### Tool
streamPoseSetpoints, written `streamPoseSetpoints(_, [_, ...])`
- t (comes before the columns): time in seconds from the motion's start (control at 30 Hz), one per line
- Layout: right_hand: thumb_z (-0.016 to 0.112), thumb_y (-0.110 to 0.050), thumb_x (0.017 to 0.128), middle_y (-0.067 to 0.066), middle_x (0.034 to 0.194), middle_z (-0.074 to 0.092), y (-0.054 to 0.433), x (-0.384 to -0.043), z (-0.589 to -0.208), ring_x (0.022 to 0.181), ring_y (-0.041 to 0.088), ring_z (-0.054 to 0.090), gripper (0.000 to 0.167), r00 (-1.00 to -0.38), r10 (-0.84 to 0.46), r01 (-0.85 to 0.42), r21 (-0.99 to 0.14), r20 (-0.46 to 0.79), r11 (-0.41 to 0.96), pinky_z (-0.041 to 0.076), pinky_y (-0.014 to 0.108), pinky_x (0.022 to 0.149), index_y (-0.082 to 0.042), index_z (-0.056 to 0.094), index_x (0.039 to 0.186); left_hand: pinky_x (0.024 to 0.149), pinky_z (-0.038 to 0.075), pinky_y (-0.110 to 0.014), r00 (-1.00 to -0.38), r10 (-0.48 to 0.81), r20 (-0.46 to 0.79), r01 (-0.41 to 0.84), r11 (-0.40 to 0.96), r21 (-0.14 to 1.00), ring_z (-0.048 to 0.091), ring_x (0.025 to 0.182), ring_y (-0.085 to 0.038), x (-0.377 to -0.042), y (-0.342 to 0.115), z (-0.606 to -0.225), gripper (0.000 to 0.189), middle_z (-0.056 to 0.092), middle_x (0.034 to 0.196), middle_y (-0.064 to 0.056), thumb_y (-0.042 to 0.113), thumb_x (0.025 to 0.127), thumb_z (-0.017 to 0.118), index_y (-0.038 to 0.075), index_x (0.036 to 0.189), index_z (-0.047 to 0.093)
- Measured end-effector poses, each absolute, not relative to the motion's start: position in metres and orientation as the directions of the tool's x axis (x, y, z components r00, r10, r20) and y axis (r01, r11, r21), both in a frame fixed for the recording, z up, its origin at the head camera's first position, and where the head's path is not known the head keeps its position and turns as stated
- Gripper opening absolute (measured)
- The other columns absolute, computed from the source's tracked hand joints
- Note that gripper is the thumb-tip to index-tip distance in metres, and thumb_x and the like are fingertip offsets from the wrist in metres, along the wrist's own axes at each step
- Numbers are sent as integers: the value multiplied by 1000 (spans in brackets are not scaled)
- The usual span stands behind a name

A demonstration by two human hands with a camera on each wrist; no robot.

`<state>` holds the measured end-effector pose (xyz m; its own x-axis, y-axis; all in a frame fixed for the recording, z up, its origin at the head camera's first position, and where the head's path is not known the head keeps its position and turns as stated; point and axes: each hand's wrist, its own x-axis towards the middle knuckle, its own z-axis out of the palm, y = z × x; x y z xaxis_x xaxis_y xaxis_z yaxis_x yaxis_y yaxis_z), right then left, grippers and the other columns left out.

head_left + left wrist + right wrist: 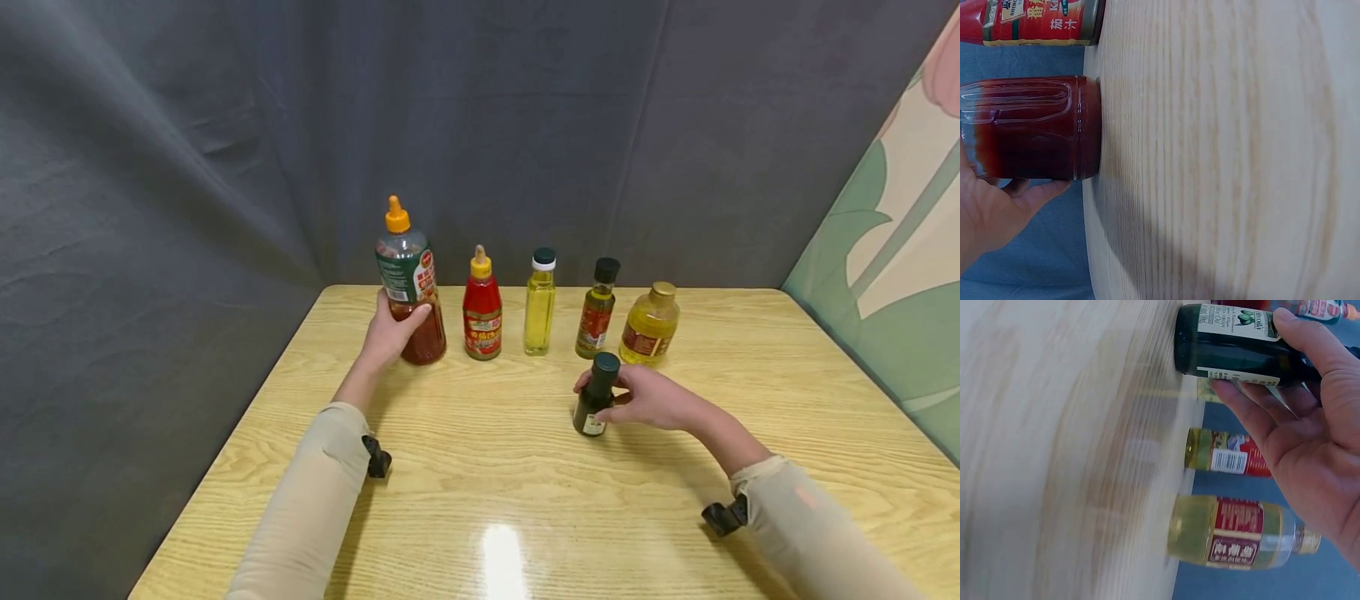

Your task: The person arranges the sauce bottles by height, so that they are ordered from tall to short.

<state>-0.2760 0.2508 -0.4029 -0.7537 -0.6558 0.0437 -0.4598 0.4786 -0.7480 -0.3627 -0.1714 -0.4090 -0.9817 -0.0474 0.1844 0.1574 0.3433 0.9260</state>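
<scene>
My left hand [388, 335] is curled round a large clear sauce bottle [425, 337] with red-brown sauce and an orange nozzle cap, at the back left of the table. In the left wrist view the bottle's base [1090, 128] is at the table surface. Nearer the middle, my right hand [654, 398] grips a small dark green olive oil bottle [589, 408]. Thumb and fingers lie on opposite sides of this bottle in the right wrist view, its label [1238, 322] partly showing. Whether its base touches the table I cannot tell.
Along the back of the wooden table [450, 467] stand a red ketchup bottle [482, 312], a slim yellow oil bottle [539, 312], a dark-capped oil bottle [594, 325] and a round golden oil bottle [649, 327]. Behind them hangs a dark curtain [487, 125].
</scene>
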Motion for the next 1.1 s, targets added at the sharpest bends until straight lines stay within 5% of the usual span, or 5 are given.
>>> streamPoseSetpoints(0.73, [82, -18, 87, 10, 130, 66, 302, -273, -404, 124, 39, 55, 45, -841, -538, -399, -736, 56, 547, 53, 32, 91, -11, 64, 128, 114, 34, -50, -984, -49, 173, 146, 349, 926, 43, 138, -33, -365, -172, -411, 88, 43, 151, -15, 54, 92, 69, 16, 155, 21])
streamPoseSetpoints(1.1, [81, -19, 88, 12, 126, 66, 328, -278, -401, 124, 45, 55, 44, -879, -465, -408, -667, 103, 624, 42, 63, 101, -8, 64, 128, 114, 34, -50, -983, -49, 180, 151, 350, 924, 43, 137, -32, -365, -172, -411, 87, 43, 151, -14, 53, 92, 69, 17, 155, 21])
